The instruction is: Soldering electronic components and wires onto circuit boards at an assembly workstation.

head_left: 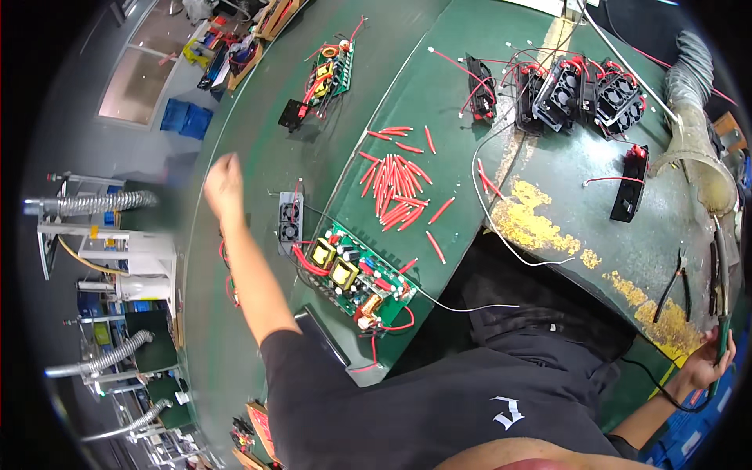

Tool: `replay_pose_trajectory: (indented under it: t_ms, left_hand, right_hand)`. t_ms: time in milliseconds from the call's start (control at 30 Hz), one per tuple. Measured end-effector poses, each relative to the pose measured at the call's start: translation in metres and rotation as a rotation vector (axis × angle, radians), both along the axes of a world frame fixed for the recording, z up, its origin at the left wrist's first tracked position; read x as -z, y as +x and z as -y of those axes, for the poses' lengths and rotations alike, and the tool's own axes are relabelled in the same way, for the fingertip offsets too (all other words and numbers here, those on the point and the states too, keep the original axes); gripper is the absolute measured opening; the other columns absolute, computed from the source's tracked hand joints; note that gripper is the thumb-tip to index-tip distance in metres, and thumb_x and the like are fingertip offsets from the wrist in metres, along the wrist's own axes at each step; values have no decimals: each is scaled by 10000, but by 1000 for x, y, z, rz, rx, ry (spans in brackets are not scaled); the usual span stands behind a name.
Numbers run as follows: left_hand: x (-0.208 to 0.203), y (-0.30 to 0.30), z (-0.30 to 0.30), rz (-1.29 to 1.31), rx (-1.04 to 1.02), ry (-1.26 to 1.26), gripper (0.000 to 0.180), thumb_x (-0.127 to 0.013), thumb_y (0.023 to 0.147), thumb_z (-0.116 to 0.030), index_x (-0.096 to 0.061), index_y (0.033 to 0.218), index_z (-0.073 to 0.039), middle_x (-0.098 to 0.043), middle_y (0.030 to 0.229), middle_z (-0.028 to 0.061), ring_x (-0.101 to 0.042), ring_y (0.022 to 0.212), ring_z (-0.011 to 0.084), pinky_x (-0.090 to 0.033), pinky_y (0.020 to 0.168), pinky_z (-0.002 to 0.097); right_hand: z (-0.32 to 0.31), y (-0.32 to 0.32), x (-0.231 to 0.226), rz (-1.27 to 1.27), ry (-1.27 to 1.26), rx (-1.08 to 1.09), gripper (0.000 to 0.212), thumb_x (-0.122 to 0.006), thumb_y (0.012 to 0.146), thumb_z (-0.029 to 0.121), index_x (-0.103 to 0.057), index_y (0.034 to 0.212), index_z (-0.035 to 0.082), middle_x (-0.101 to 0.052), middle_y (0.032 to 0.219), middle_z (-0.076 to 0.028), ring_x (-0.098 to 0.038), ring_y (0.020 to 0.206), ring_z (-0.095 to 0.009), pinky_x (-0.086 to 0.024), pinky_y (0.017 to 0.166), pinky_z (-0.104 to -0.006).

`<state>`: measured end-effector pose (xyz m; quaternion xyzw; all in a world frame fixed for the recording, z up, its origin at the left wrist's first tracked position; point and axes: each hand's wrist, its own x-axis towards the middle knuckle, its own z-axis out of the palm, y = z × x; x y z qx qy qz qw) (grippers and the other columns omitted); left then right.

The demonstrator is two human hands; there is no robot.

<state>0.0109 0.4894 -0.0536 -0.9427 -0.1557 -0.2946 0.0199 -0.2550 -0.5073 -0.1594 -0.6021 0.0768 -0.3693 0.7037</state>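
Observation:
My left hand [225, 186] is stretched out over the far left part of the green bench, fingers curled closed; anything inside it is hidden. My right hand [707, 362] is wrapped round the green handle of a soldering iron [721, 337] at the far right, its tip pointing up toward a funnel-shaped extraction hood [701, 176]. In front of me lies a green circuit board [342, 274] with yellow transformers and red wires. Beside it sits a grey panel with two small fans [290, 219]. Loose red sleeved pieces [398, 178] are heaped beyond the board.
Several black fan units [560, 94] with red wires stand at the back right. Pliers [675, 286] lie near the right edge, and a black panel [630, 184] farther back. A thin pale wire [489, 211] loops across the bench. Another board [333, 70] lies at the back.

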Motion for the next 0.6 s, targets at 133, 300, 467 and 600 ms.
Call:
replay_pose_trajectory:
  t_ms: [133, 300, 467, 600]
  left_hand:
    - [19, 129, 101, -4, 387, -1164, 347, -681, 966, -239, -702, 1131, 66, -768, 974, 179, -626, 583, 126, -478, 511, 245]
    - [52, 232, 128, 394, -49, -2233, 240, -394, 1027, -39, -496, 1159, 133, -600, 1045, 261, -644, 809, 352, -603, 683, 407]
    - [70, 257, 102, 667, -203, -2438, 322, -331, 1072, -180, -531, 1110, 70, -623, 967, 222, -662, 739, 355, -619, 596, 406]
    - [92, 257, 89, 871, -372, -2278, 362, -330, 1072, -233, -585, 1105, 22, -686, 977, 207, -664, 663, 304, -582, 465, 344]
  right_hand:
    - [-9, -4, 5, -11, 41, 8, 477, -435, 1047, 316, -585, 1339, -31, -681, 1118, -198, -636, 925, -251, -496, 744, -330]
    - [-7, -40, 8, 49, 16, 4, 459, -421, 1050, 310, -597, 1326, -11, -691, 1131, -214, -638, 916, -261, -490, 721, -329]
    - [-5, -56, 13, 54, 50, 40, 455, -403, 1052, 290, -590, 1332, -17, -690, 1169, -235, -643, 926, -275, -484, 739, -332]
    - [-7, -53, 13, 26, -33, 81, 456, -394, 1056, 287, -588, 1312, -37, -687, 1158, -232, -649, 914, -281, -492, 732, -335]
